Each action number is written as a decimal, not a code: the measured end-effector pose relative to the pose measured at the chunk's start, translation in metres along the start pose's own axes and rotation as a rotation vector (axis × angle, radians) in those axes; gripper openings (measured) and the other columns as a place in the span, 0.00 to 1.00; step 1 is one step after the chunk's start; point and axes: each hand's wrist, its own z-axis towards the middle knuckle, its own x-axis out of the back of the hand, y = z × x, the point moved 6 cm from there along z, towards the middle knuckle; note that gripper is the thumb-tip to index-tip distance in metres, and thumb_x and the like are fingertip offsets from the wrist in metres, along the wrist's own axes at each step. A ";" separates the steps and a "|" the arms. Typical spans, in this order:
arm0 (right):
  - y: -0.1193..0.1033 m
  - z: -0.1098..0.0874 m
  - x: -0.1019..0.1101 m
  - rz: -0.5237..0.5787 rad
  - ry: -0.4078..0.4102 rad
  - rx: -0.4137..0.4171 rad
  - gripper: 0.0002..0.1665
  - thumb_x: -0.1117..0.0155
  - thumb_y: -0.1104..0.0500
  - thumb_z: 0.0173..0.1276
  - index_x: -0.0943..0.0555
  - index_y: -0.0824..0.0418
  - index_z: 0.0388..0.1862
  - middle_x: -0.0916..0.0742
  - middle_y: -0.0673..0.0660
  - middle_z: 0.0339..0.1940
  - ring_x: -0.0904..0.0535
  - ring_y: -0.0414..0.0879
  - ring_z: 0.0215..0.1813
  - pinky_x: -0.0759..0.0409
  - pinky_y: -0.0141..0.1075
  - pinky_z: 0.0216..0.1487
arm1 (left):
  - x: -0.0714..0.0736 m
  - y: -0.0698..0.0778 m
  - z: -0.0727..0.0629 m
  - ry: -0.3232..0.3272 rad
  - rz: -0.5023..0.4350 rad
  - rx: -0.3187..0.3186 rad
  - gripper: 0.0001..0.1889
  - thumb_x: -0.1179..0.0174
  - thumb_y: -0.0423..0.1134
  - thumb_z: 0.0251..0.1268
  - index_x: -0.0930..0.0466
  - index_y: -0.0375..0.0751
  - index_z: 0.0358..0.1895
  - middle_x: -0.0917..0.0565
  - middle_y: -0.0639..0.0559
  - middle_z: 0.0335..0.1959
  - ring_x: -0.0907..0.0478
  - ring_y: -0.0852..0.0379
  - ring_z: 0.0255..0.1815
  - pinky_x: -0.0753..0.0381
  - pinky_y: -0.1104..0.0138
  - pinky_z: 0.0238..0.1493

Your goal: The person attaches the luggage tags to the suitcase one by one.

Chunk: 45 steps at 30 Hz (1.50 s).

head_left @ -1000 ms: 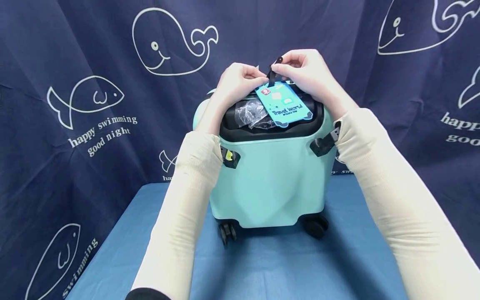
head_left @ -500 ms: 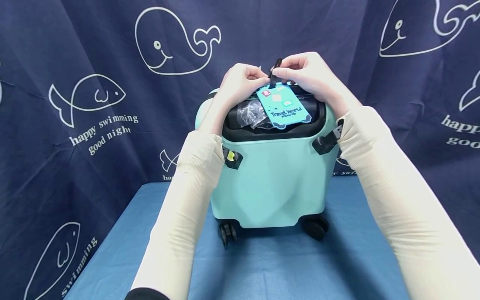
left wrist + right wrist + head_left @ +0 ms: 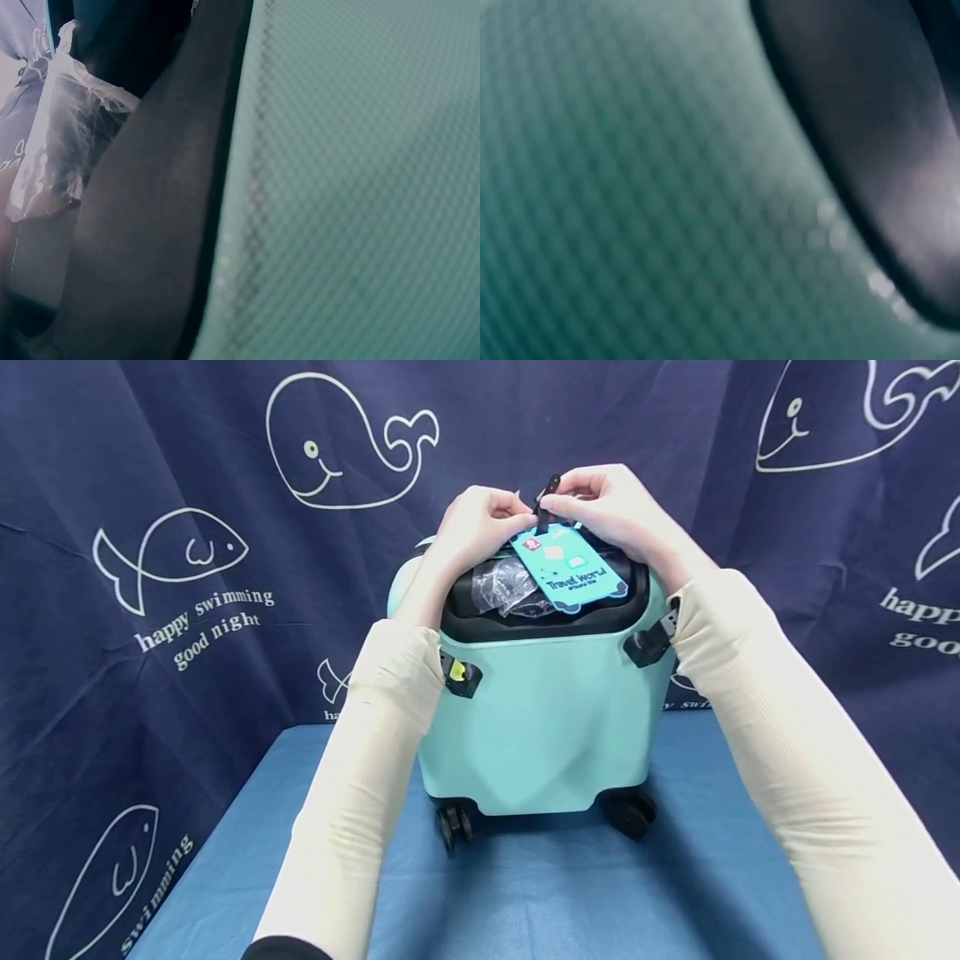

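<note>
A mint green suitcase (image 3: 532, 718) stands upright on its black wheels. Over its black top panel (image 3: 540, 628) lies a blue luggage tag (image 3: 564, 564) printed "Travel World", tilted, with a black strap (image 3: 550, 493) rising from its upper end. My right hand (image 3: 611, 510) pinches the strap between thumb and fingers. Just left of it, my left hand (image 3: 480, 522) has thumb and fingertips together at the strap's lower part. In the left wrist view, crumpled clear plastic (image 3: 71, 127) shows by the black panel. The right wrist view has only the textured green shell (image 3: 630, 187) and black trim (image 3: 855, 112).
The suitcase rests on a blue cloth-covered table (image 3: 525, 893). Behind hangs a dark blue curtain (image 3: 225, 435) with white whale and fish drawings. A black wrist mount (image 3: 461, 677) sits at the left cuff, another black mount (image 3: 647, 646) at the right one.
Both hands stay at the strap with only small shifts. The tag swings slightly, and the strap's free end leans a little further left.
</note>
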 end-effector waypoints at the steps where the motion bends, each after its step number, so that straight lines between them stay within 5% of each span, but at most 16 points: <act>1: 0.000 0.000 -0.001 -0.020 -0.007 -0.005 0.08 0.37 0.54 0.64 0.19 0.58 0.32 0.18 0.42 0.20 0.27 0.35 0.25 0.33 0.27 0.30 | 0.000 0.000 0.000 0.001 0.001 0.003 0.09 0.42 0.46 0.64 0.14 0.50 0.38 0.15 0.61 0.35 0.25 0.70 0.40 0.31 0.75 0.46; 8: -0.001 -0.003 -0.001 -0.292 -0.035 -0.023 0.16 0.41 0.42 0.64 0.20 0.53 0.32 0.21 0.37 0.18 0.30 0.38 0.29 0.40 0.31 0.36 | 0.001 -0.003 -0.002 0.002 -0.029 0.011 0.09 0.42 0.46 0.64 0.14 0.50 0.38 0.16 0.61 0.33 0.25 0.71 0.39 0.32 0.75 0.46; 20: -0.001 -0.007 -0.001 -0.083 0.023 0.045 0.08 0.34 0.52 0.62 0.22 0.54 0.30 0.20 0.43 0.20 0.28 0.35 0.25 0.34 0.28 0.34 | -0.003 -0.004 -0.004 -0.007 -0.068 0.021 0.09 0.41 0.45 0.63 0.13 0.50 0.38 0.15 0.61 0.36 0.25 0.71 0.38 0.31 0.76 0.45; 32: -0.001 -0.009 0.002 -0.004 0.078 0.031 0.06 0.31 0.55 0.59 0.20 0.53 0.26 0.19 0.42 0.16 0.29 0.34 0.20 0.34 0.26 0.27 | -0.001 -0.004 -0.005 0.016 -0.140 0.047 0.09 0.41 0.43 0.62 0.13 0.48 0.40 0.13 0.58 0.36 0.22 0.70 0.38 0.30 0.77 0.44; 39: -0.002 -0.010 0.003 0.020 0.085 0.024 0.07 0.34 0.55 0.62 0.20 0.54 0.27 0.19 0.41 0.17 0.26 0.35 0.23 0.32 0.26 0.29 | -0.003 -0.004 -0.008 -0.018 -0.237 0.073 0.14 0.37 0.52 0.57 0.13 0.49 0.40 0.14 0.58 0.34 0.22 0.66 0.36 0.28 0.75 0.42; 43: -0.004 -0.009 0.006 0.092 0.122 0.072 0.04 0.35 0.59 0.62 0.21 0.54 0.34 0.18 0.43 0.21 0.24 0.36 0.25 0.27 0.26 0.31 | -0.002 -0.002 -0.008 -0.023 -0.274 0.070 0.15 0.34 0.52 0.54 0.14 0.48 0.40 0.13 0.56 0.34 0.19 0.66 0.37 0.27 0.76 0.43; 45: -0.006 -0.009 0.009 0.143 0.152 0.098 0.12 0.33 0.61 0.60 0.24 0.54 0.40 0.18 0.44 0.23 0.23 0.37 0.25 0.25 0.27 0.31 | -0.001 -0.001 -0.008 -0.020 -0.281 0.071 0.15 0.33 0.52 0.53 0.14 0.48 0.40 0.13 0.55 0.34 0.19 0.66 0.36 0.27 0.76 0.43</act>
